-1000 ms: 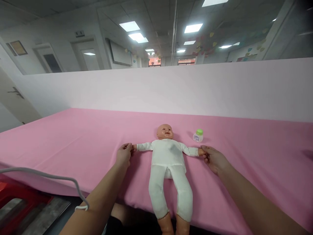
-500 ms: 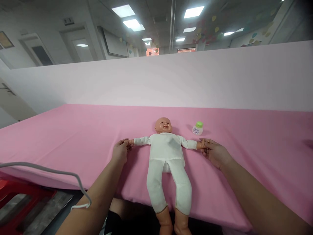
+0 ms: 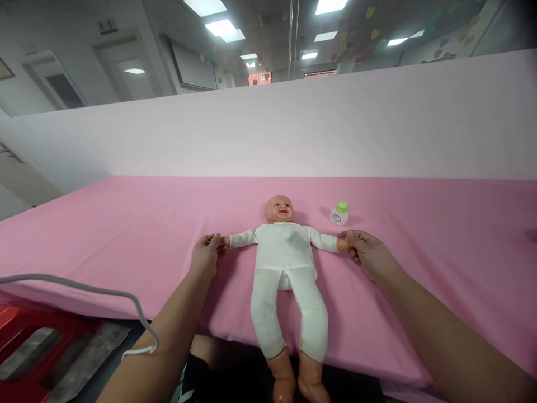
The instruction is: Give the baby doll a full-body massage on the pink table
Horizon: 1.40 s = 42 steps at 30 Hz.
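A baby doll [image 3: 286, 246] in a white top and white trousers lies face up on the pink cloth [image 3: 146, 224], its arms stretched out sideways. My left hand [image 3: 206, 254] pinches the doll's hand on the left side of the view. On the other side, my right hand [image 3: 370, 254] has its thumb and fingers closed round the doll's other hand. The doll's bare feet hang past the front edge of the cloth. Just beyond my right hand stands a small clear jar [image 3: 339, 214] with a green lid.
A grey cable [image 3: 84, 286] runs in from the left and over my left forearm. Below it is a red plastic stool [image 3: 39, 341]. A white wall [image 3: 293, 129] rises behind the pink surface, with glass above it.
The view has tilted and shifted slightly. Both hands still hold the doll's hands, and its arms remain spread.
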### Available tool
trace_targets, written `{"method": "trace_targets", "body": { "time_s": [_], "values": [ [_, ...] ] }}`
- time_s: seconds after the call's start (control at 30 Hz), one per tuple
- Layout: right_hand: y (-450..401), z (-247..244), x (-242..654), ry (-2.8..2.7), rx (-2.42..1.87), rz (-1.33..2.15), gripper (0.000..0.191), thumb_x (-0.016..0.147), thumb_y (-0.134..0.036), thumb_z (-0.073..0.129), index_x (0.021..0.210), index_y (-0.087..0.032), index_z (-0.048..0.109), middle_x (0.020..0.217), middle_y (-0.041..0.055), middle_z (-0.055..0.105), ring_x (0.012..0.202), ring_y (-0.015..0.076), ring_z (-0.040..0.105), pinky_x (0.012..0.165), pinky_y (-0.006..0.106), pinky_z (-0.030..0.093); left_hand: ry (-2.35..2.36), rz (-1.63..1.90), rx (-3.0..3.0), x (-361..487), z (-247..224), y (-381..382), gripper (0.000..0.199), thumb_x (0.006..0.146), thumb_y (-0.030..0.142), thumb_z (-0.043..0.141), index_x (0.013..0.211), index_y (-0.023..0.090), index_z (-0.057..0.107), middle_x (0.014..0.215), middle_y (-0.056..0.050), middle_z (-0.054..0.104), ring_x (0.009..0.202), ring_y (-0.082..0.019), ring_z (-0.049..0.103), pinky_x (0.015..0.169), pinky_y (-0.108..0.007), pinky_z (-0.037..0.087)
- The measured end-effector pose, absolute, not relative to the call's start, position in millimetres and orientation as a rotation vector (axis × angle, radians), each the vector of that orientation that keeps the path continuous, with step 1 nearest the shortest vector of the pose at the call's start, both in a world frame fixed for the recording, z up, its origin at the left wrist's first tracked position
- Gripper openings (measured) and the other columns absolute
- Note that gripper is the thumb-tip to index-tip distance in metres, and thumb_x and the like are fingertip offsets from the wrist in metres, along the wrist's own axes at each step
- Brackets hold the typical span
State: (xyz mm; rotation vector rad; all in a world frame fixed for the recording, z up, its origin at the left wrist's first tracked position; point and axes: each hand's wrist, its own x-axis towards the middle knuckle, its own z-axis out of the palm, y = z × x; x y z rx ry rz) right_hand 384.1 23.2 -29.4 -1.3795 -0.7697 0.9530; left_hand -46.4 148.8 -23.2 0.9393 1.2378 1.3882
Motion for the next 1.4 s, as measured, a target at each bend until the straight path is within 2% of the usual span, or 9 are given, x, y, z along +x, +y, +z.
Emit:
{"method": "trace_targets", "body": {
  "time_s": [0.1,0.23,0.43,0.6,0.73,0.87,1.0,1.2,1.4],
  "values": [
    [24,-29,382,-0.775,-1.399,0.907,0.048,0.079,-0.066,0.081,0.100,-0.022,0.078,0.077,0.0017,0.062,0.064,0.0136,0.045,0.056,0.028,0.042,1.237,1.373,0.918,-47,-24,151,0.028,0.086,0.038,0.074,0.098,0.015,0.067,0.084,-0.010,0.074,0.070,-0.019,0.070,0.063,-0.031,0.057],
    [25,-28,381,-0.741,-1.353,0.934,0.051,0.077,-0.065,0.082,0.106,-0.023,0.076,0.083,0.0015,0.064,0.062,0.0119,0.043,0.055,0.028,0.041,1.236,1.384,0.858,-45,-22,150,0.015,0.090,0.024,0.066,0.102,0.013,0.068,0.087,-0.011,0.074,0.069,-0.018,0.071,0.065,-0.032,0.059],
    [22,-23,382,-0.738,-1.240,1.056,0.054,0.071,-0.052,0.092,0.115,-0.028,0.074,0.090,0.0004,0.064,0.066,0.0128,0.048,0.059,0.028,0.045,1.214,1.401,0.818,-44,-20,149,0.025,0.085,0.012,0.070,0.109,0.013,0.067,0.095,-0.013,0.075,0.074,-0.019,0.074,0.074,-0.035,0.061],
    [19,-22,382,-0.818,-1.218,1.096,0.050,0.070,-0.053,0.093,0.109,-0.027,0.077,0.090,0.0013,0.064,0.067,0.0132,0.048,0.061,0.029,0.045,1.166,1.414,0.909,-46,-23,149,0.039,0.074,0.017,0.082,0.110,0.015,0.067,0.094,-0.008,0.072,0.076,-0.017,0.072,0.074,-0.032,0.059],
    [18,-26,385,-0.883,-1.249,1.091,0.048,0.075,-0.055,0.090,0.110,-0.025,0.077,0.077,-0.0013,0.059,0.066,0.0130,0.045,0.062,0.028,0.043,1.179,1.394,0.966,-47,-23,147,0.046,0.069,0.028,0.088,0.106,0.015,0.066,0.088,-0.006,0.072,0.074,-0.018,0.071,0.068,-0.031,0.057],
    [19,-27,387,-0.899,-1.305,1.051,0.048,0.077,-0.060,0.087,0.105,-0.022,0.078,0.069,-0.0018,0.055,0.062,0.0127,0.041,0.059,0.028,0.039,1.212,1.372,0.988,-47,-23,146,0.041,0.075,0.040,0.086,0.100,0.015,0.065,0.086,-0.009,0.074,0.072,-0.019,0.070,0.066,-0.032,0.056],
    [18,-24,384,-0.872,-1.364,1.011,0.054,0.076,-0.067,0.083,0.103,-0.020,0.079,0.068,-0.0013,0.054,0.062,0.0136,0.041,0.058,0.029,0.039,1.234,1.368,0.970,-47,-24,148,0.034,0.082,0.042,0.080,0.097,0.015,0.065,0.084,-0.009,0.074,0.071,-0.019,0.070,0.065,-0.032,0.057],
    [20,-25,384,-0.763,-1.366,1.022,0.055,0.074,-0.065,0.085,0.107,-0.021,0.078,0.071,-0.0011,0.056,0.061,0.0135,0.043,0.055,0.028,0.039,1.236,1.386,0.858,-44,-19,147,0.020,0.086,0.023,0.071,0.103,0.014,0.067,0.088,-0.010,0.073,0.070,-0.018,0.072,0.067,-0.034,0.059],
    [23,-33,393,-0.753,-1.221,1.069,0.049,0.070,-0.049,0.094,0.110,-0.026,0.077,0.086,0.0002,0.062,0.070,0.0142,0.052,0.064,0.028,0.049,1.191,1.406,0.856,-43,-17,147,0.032,0.077,0.010,0.073,0.108,0.014,0.067,0.089,-0.008,0.072,0.073,-0.017,0.072,0.075,-0.034,0.060]
  ]
}}
